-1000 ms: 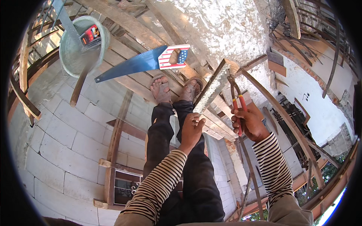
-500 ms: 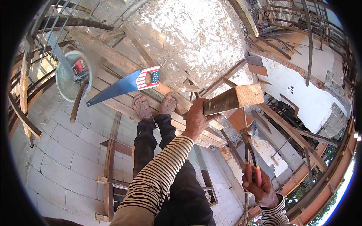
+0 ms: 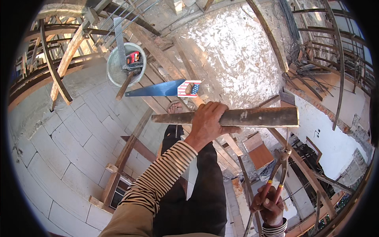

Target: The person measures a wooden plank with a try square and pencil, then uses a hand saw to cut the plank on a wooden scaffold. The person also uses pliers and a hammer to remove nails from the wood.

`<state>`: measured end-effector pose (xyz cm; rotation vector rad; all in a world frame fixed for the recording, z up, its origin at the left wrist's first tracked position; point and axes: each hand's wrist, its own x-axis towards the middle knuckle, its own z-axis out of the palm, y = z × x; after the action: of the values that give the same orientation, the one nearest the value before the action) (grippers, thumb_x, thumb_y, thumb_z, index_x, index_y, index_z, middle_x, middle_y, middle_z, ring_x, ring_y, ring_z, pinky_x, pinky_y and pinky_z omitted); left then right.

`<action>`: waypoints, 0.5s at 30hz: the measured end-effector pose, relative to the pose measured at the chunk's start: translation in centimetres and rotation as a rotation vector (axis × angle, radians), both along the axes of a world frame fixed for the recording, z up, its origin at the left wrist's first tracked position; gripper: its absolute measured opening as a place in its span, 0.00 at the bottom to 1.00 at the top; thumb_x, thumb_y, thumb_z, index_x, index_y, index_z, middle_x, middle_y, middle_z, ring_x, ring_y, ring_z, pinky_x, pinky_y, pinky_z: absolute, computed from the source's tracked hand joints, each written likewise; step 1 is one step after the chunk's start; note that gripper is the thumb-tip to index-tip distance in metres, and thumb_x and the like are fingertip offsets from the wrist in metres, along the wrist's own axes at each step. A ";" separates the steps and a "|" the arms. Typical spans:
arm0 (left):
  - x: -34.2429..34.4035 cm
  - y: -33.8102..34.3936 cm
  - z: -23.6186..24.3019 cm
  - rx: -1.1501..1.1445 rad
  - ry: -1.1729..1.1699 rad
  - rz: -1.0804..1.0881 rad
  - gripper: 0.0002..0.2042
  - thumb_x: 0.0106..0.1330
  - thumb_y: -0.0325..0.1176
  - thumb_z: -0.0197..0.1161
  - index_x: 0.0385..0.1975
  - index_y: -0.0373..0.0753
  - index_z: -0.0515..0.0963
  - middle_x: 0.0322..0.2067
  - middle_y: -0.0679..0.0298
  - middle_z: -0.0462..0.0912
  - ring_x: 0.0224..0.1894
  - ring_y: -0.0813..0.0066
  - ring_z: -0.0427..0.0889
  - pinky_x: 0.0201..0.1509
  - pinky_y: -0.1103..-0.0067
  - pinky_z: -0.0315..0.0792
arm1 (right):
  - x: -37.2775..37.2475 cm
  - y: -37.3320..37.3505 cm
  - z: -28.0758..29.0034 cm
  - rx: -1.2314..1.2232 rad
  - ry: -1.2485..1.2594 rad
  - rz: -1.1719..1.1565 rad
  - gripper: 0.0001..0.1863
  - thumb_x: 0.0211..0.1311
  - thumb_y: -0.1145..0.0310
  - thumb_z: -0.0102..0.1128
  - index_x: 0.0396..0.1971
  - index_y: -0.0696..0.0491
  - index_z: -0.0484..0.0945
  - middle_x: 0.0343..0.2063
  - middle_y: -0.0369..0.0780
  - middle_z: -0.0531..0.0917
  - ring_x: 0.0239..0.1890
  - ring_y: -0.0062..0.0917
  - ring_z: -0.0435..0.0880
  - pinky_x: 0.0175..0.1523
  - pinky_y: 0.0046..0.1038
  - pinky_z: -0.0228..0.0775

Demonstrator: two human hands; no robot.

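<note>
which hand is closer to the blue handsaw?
Left. The left hand grips the long flat bar just below the blue handsaw, near its striped handle. The right hand holds pincers far lower right, well away from the saw.

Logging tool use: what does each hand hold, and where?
Left hand grips a wooden plank near its middle; right hand holds pincers by the handles.

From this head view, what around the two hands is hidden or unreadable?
- Left hand: its palm side is hidden behind the wooden plank.
- Right hand: the grip on the pliers is partly covered by its own fingers; jaw contents too small.
- Bucket: contents too small to tell.
</note>
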<state>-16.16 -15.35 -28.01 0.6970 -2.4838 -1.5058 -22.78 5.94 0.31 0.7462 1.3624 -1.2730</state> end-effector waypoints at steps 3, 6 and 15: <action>7.7 -2.4 -1.2 0.026 -0.205 0.057 0.33 0.39 0.53 0.85 0.40 0.37 0.81 0.36 0.57 0.85 0.40 0.56 0.85 0.46 0.67 0.76 | 1.6 -1.0 -3.6 -0.013 -0.114 0.267 0.33 0.66 0.64 0.65 0.68 0.59 0.65 0.44 0.45 0.80 0.42 0.31 0.84 0.48 0.32 0.78; 13.0 -3.5 -0.3 0.221 -0.309 0.153 0.34 0.40 0.55 0.85 0.38 0.33 0.81 0.30 0.60 0.84 0.34 0.67 0.84 0.40 0.73 0.76 | 3.6 -1.6 -5.4 -0.303 -0.255 0.320 0.36 0.74 0.66 0.60 0.75 0.58 0.55 0.54 0.37 0.77 0.51 0.23 0.78 0.54 0.27 0.70; 15.2 -6.1 4.0 0.436 -0.106 0.447 0.46 0.58 0.78 0.60 0.40 0.28 0.81 0.31 0.67 0.84 0.35 0.79 0.79 0.43 0.77 0.75 | 4.8 0.1 -4.1 -0.638 -0.447 0.438 0.37 0.75 0.69 0.60 0.78 0.54 0.53 0.73 0.38 0.63 0.71 0.24 0.65 0.74 0.29 0.56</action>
<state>-0.94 -21.47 -23.99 1.3256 -1.8804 -1.8616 -18.00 6.09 -3.83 0.2371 0.6426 -1.0178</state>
